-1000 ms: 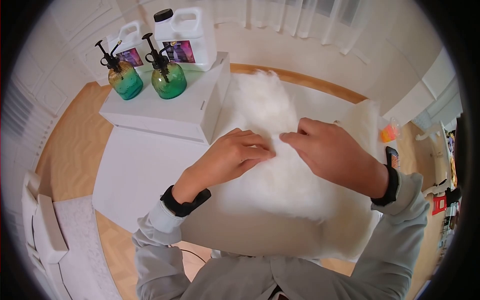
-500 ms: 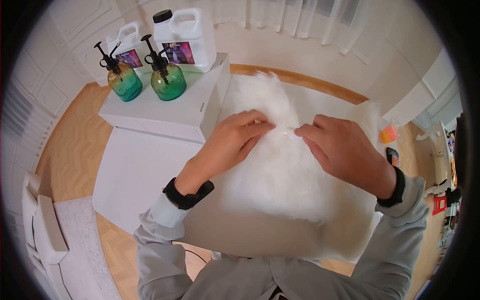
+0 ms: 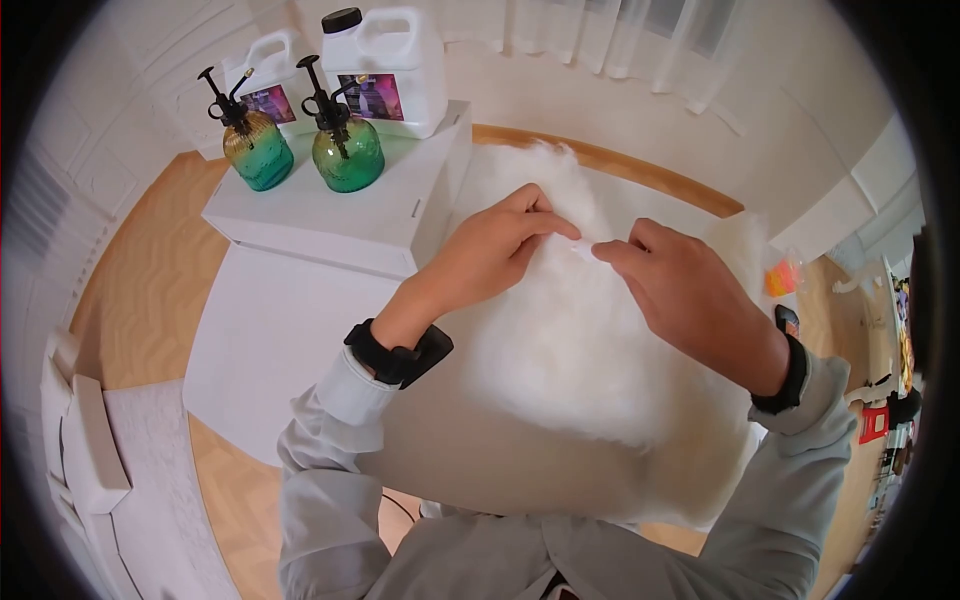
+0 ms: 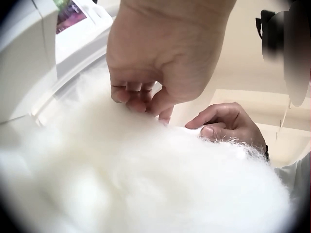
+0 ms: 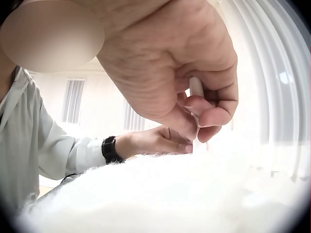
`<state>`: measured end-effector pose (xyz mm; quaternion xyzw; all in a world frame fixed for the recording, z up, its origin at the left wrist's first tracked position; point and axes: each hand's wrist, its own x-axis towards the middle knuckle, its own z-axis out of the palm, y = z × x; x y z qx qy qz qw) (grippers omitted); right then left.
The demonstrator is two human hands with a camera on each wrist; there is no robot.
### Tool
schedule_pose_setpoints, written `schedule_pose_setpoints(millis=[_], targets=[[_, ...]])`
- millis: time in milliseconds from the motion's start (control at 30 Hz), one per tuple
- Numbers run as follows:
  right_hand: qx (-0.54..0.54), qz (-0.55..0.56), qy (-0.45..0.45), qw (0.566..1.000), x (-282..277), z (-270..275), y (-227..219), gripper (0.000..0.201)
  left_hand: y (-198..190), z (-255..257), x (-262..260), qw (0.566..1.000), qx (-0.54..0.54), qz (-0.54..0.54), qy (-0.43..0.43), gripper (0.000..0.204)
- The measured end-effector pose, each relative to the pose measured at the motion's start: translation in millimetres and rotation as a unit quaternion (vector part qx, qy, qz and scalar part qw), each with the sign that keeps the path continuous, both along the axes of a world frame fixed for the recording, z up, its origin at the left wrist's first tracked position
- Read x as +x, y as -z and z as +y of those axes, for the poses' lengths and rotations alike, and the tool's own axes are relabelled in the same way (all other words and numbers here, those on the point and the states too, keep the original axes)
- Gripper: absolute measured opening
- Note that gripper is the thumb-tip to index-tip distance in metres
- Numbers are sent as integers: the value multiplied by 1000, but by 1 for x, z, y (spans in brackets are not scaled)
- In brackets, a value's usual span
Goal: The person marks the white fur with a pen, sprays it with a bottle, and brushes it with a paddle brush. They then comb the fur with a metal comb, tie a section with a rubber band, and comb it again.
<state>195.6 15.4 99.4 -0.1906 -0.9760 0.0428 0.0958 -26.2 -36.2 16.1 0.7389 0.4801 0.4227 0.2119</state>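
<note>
A long-haired white fur piece [image 3: 570, 340] lies spread over the white table under both hands. My left hand [image 3: 495, 245], fingers bent, pinches at the fur's upper part; in the left wrist view its fingertips sink into the pile. My right hand [image 3: 690, 290] holds a slim white stick [image 5: 196, 87] between thumb and fingers. The stick's rounded end pokes up from the curled fingers in the right wrist view, and its lower end is hidden. Both hands' fingertips are close together, with a small white piece [image 3: 583, 249] showing between them; I cannot tell its kind.
At the back left, a white box-like stand [image 3: 310, 225] carries two green-amber spray bottles [image 3: 348, 160] and two white jugs [image 3: 400, 70]. More white fur [image 3: 740, 240] lies at the right, near a bag with orange contents [image 3: 783, 277] and a dark small object [image 3: 787, 320].
Both hands have shifted toward the back along the fur, the left one further and to the right. The white piece at the right fingertips has come into sight.
</note>
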Motion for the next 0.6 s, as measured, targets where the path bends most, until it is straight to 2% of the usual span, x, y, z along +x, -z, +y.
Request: schedule_pose_setpoints(millis=[133,333,400,433,500,600], targets=[[-5,-3,-1,1000,0,1,0,23,2,0,0,1000,4,1,0,38],[22,-14,-1,1000,3,3,-2,21,-6,-22,1,997,16,-73,4,40],[20,58,-22,998,4,3,-9,19,-4,-34,4,996,28,-61,62,43],[19,58,-21,998,6,0,-16,19,0,-35,3,996,27,-61,62,43],[-41,16,-29,999,11,-9,-26,14,9,-38,3,992,74,57,83,45],[-75,-23,-58,995,18,-14,-20,14,11,-41,7,996,43,42,60,45]])
